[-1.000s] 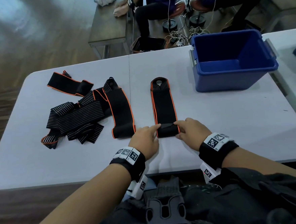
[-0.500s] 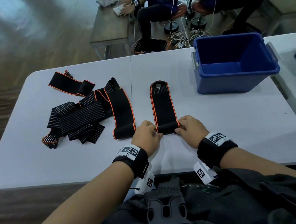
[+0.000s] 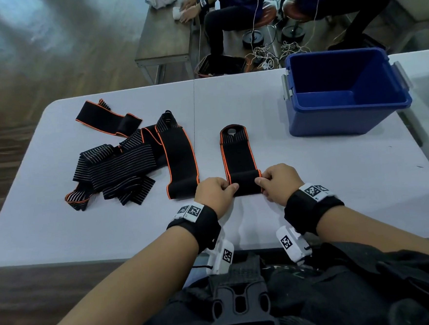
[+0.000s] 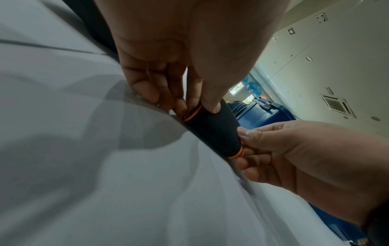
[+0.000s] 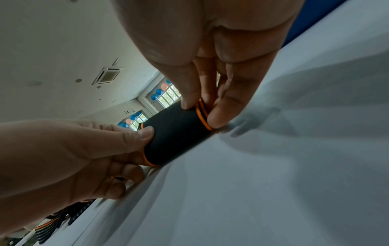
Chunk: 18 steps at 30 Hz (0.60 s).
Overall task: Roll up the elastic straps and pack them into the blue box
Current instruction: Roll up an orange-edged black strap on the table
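- The step in hand is rolling: a black elastic strap with orange edging [image 3: 238, 158] lies flat on the pale grey table [image 3: 311, 181], and its near end is already wound into a short, fat roll [image 3: 245, 184] at the person's side of the table.
- The left hand [image 3: 214, 191] pinches the roll's left end, thumb on top and fingers [image 4: 147, 93] curled down at the orange rim; the right hand [image 3: 279, 183] pinches the right end the same way, thumb over the fabric and a fingertip against the table.
- Both grips are clamped on the roll itself, one at each end, with the black middle of the roll bare between them.
- The strap's long axis runs straight away from the person; its far end, a striped section with a looped tip [image 3: 233, 133], points toward the table's far edge. The roll's own axis lies crosswise, left to right.
- The next move, I judge, calls for turning the roll away over the flat length while keeping both ends level, so that the orange edges stack true and the roll does not cone.
- Most of the strap is still unrolled, so the task is early.
- The blue plastic box [image 3: 345, 92] stands open and apparently empty at the far right, well apart from the hands.
- A loose heap of black striped and orange-edged straps [image 3: 122, 166] waits on the left.
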Motion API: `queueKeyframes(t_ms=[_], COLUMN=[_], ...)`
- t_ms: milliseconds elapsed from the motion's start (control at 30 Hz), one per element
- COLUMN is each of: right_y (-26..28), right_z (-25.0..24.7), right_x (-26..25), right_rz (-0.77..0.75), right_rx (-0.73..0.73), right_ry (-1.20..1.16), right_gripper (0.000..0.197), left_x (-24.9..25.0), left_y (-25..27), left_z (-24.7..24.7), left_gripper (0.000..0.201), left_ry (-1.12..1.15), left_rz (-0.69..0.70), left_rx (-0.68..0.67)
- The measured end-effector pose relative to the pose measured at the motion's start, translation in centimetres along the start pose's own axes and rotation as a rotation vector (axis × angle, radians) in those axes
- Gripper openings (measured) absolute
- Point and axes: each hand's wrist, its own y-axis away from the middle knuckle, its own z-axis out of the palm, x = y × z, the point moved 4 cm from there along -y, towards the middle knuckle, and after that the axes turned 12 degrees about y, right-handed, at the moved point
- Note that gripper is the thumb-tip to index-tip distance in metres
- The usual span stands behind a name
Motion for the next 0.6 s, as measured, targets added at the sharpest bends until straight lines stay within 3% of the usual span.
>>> queueKeyframes(t_ms=[100, 267, 367, 600], right_y=[-0.3, 0.4, 0.4, 1.1], right_z=[-0.3, -0.4, 0.2, 0.4], right_x=[-0.3, -1.3, -1.4, -1.5], right_rz=[0.036, -0.077, -0.131, -0.203], right_rx=[0.008, 0.013, -0.005, -0.118], right_ry=[-0.062, 0.073, 0.185, 0.326], right_gripper=[0.015, 0.022, 0.035, 0.053], left_x=[0.1, 1.0, 0.6, 0.4], left_y=[0.1, 0.8, 0.4, -0.4], left_z=[-0.3, -0.4, -0.1, 0.2], left_gripper=[0.028, 0.031, 0.026, 0.039], left_ry=[0.103, 0.01, -0.051, -0.305], left_rz=[-0.023, 0.139, 0.142, 0.223], left_rx=[0.079, 0.066, 0.036, -0.037])
